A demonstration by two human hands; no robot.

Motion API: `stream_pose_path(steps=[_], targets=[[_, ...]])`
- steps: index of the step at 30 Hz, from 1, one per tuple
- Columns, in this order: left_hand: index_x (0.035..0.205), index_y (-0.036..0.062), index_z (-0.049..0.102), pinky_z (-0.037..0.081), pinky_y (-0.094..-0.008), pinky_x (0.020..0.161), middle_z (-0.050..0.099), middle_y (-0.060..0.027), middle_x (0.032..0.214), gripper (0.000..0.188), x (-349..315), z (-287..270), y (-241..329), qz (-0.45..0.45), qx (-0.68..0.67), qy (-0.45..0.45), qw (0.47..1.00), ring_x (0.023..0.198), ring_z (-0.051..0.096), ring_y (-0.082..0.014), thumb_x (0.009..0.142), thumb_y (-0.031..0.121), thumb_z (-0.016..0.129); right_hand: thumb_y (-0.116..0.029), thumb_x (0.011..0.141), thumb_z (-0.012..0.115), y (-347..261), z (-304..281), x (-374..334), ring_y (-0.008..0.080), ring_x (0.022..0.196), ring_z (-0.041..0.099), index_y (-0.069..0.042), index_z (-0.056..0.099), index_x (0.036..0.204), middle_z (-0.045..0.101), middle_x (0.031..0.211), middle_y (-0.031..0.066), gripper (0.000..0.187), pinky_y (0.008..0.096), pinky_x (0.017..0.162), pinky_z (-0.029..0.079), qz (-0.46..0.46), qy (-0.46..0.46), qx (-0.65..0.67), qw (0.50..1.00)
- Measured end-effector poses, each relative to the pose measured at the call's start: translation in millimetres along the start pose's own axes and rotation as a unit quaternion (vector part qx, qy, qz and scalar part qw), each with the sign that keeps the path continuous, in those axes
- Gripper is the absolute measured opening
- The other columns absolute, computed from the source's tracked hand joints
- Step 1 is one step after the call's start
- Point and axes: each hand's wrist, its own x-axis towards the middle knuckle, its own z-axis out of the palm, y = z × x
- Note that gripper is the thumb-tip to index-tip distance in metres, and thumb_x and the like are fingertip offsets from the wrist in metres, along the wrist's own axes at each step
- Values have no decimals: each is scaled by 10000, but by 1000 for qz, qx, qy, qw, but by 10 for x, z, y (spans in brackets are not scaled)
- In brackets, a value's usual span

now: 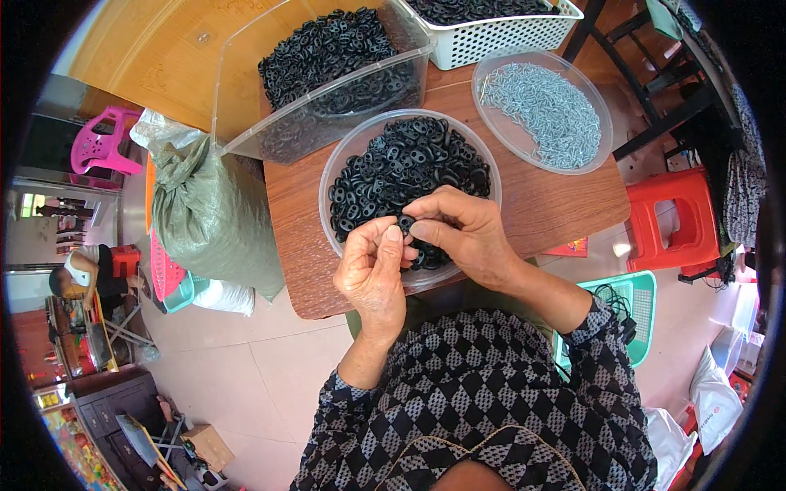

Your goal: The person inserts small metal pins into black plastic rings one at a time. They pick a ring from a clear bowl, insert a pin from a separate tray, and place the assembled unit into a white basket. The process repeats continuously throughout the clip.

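Both of my hands meet over the near part of a round clear tub (326, 184) heaped with small black oval plastic pieces with holes (401, 164). Between the fingertips of my left hand (372, 278) and my right hand (471, 237) is one such black plastic piece (405, 222). Thumb and fingers of each hand are pinched on it. Whether a second small part is pinched there too is hidden by the fingers. To the right of the tub lies a shallow round clear tray (602, 143) of small silver screw-like parts (544, 114).
A large clear box (319, 98) of black pieces and a white perforated basket (499, 41) stand at the back of the wooden table (565, 200). A full green sack (217, 213) is left, a red stool (673, 221) right, a green basket (643, 315) nearer. Another person (86, 270) sits far left.
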Motion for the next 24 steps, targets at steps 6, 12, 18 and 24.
stream_pose_path(steps=[6, 12, 18, 24], targets=[[985, -76, 562, 499, -229, 506, 615, -100, 764, 162, -6, 11, -54, -1, -29, -8, 1000, 616, 611, -144, 854, 17, 583, -25, 753, 633, 44, -15, 24, 178, 688, 516, -14, 653, 895, 581, 733, 55, 144, 294, 641, 430, -135, 18, -142, 980], [1072, -55, 537, 486, -196, 563, 612, -68, 815, 202, -19, 22, -66, -15, -40, -34, 999, 667, 602, -95, 886, 22, 547, -16, 759, 618, 74, -14, 5, 185, 709, 525, -16, 651, 883, 580, 736, 61, 129, 302, 648, 436, -148, 34, -167, 974], [1085, -57, 531, 490, -198, 562, 610, -67, 813, 212, -49, 38, -91, 2, -7, -28, 1000, 667, 601, -95, 885, 13, 543, -20, 755, 616, 54, -15, -4, 186, 720, 529, -16, 648, 880, 578, 740, 63, 130, 307, 665, 436, -88, 33, -129, 987], [1088, -73, 520, 498, -210, 554, 604, -77, 811, 217, -20, 52, -60, -23, -57, -29, 998, 667, 603, -112, 887, 8, 534, -24, 753, 618, 37, -15, 5, 189, 712, 519, -16, 643, 863, 573, 733, 57, 113, 313, 670, 428, -101, 31, -137, 985]])
